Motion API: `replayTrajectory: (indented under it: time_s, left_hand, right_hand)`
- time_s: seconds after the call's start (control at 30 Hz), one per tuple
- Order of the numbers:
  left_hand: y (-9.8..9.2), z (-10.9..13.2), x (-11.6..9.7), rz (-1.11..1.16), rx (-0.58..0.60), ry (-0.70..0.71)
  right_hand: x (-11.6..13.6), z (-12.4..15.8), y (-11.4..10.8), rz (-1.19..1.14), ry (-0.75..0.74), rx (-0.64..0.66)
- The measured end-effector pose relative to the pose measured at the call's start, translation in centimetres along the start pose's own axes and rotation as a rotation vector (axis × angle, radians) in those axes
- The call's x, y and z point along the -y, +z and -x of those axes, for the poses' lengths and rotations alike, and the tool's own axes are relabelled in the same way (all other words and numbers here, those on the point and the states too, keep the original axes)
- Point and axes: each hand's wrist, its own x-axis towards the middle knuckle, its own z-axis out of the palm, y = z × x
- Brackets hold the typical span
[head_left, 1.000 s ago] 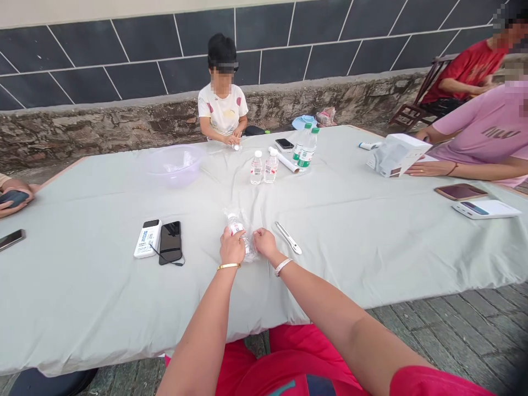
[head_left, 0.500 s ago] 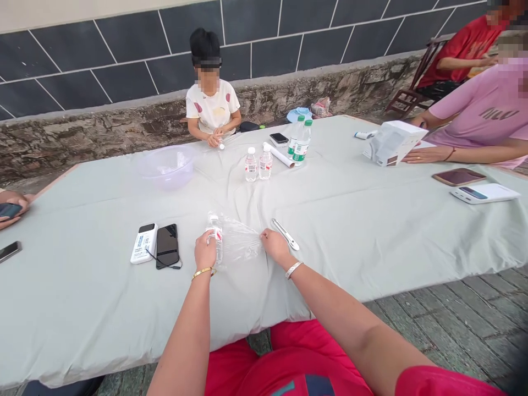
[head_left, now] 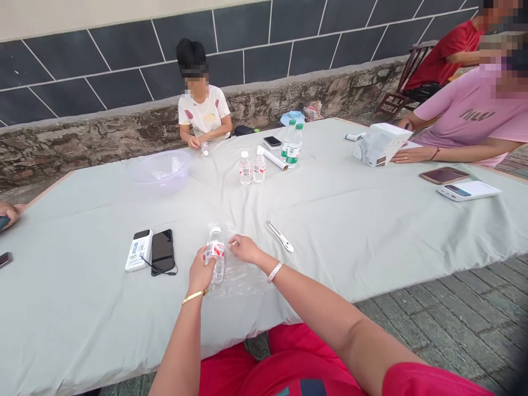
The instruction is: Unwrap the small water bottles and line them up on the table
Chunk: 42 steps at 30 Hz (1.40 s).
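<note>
My left hand [head_left: 201, 270] is wrapped round a small clear bottle [head_left: 216, 250] with a white cap and a red and white label. Just right of the bottle, my right hand [head_left: 244, 248] pinches part of a thin clear plastic film [head_left: 243, 278]. The film lies crumpled behind and beside the bottle on the covered table. A white utility knife [head_left: 280, 236] rests to the right of my right hand. Left of my left hand lie a black phone [head_left: 163, 250] with a strap and a white power bank [head_left: 139, 251].
Two more small bottles [head_left: 251, 168], a white roll [head_left: 274, 158] and two green-capped bottles [head_left: 292, 146] stand or lie mid-table [head_left: 350, 231]. A purple basin [head_left: 160, 173] is at the back left. One person [head_left: 204, 113] sits opposite; another [head_left: 466, 115] handles a white box [head_left: 381, 144].
My right hand has moved left, close to the bottle, and the stretched film has gone slack. The bottle is now lifted slightly and seen more clearly. The whole view has shifted a little.
</note>
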Motion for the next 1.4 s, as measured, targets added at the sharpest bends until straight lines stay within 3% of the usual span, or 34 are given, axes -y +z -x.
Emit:
replayTrajectory:
  time_s: [0.13,0.3,0.53,0.67,0.97,1.23,1.4]
  left_hand:
    - [-1.7,-0.1,0.8,-0.155,-0.101,-0.041]
    - [-2.8,-0.5,1.4,-0.127,-0.108,-0.092]
    - [-0.2,-0.1,1.4,0.025,-0.033,-0.093]
    - [0.8,0.2,1.6,0.094,-0.046,-0.084]
    - [0.2,-0.6,2.2,0.268,-0.127,-0.148]
    - [1.1,-0.9,1.3,0.446,-0.063,-0.099]
    - [1.4,-1.0,2.0,0.485,-0.145,-0.116]
  right_hand:
    - [-0.4,-0.3,2.3,-0.020,0.074,0.117]
    - [-0.5,-0.5,2.3,-0.010,0.094,0.136]
    - [1.9,-0.7,3.5,0.008,0.058,0.139]
    - [2.4,-0.4,4.1,0.089,0.028,0.155]
    - [2.5,0.0,3.5,0.180,0.003,0.116]
    - [2.9,0.2,4.2,0.198,-0.001,0.119]
    - [3.0,0.0,3.9,0.197,0.034,0.133]
